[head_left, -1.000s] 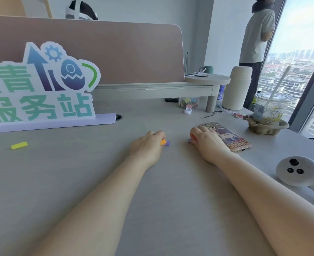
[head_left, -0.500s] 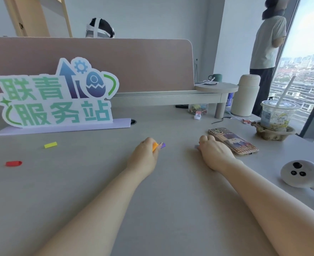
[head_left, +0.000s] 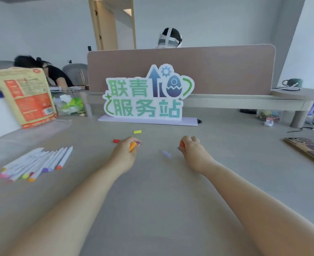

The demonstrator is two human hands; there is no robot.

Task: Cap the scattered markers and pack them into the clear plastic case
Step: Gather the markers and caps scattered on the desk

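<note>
The left hand (head_left: 124, 154) pinches orange and purple caps (head_left: 133, 146); the right hand (head_left: 193, 152) curls around a red-orange cap (head_left: 181, 144); markers (head_left: 36, 163) lie left.

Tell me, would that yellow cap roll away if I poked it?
Probably not far. The yellow cap looks short and blocky with flat sides, so it would likely slide rather than roll. It seems tiny and light, so a poke might skid it across the smooth table.

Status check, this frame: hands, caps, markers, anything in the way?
Left hand grips orange and purple caps. Right hand pinches an orange-red cap. Markers piled far left, untouched. Yellow cap, red cap loose beyond left hand.
</note>
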